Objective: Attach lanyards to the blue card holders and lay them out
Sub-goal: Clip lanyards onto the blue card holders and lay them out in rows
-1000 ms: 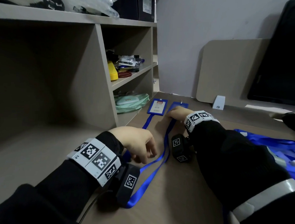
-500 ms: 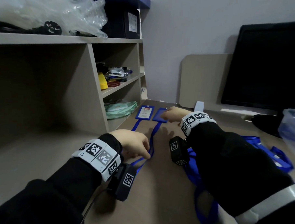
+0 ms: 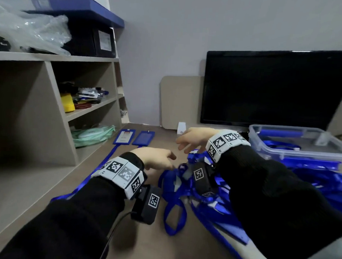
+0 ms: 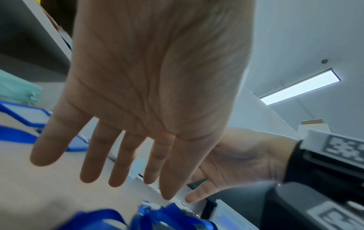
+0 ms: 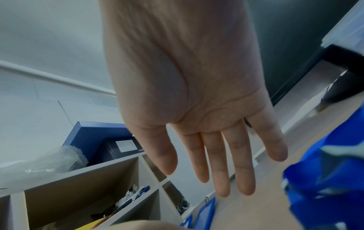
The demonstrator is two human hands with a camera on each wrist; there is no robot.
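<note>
Lanyards (image 3: 212, 192): flat glossy blue ribbon, tangled.

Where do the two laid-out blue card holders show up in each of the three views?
Head: card holders side by side at centre left, beside the shelf unit.
Left wrist: at the left edge, behind the open left hand.
Right wrist: only corners at the bottom edge.
Shared landmark: the shelf unit.
</note>
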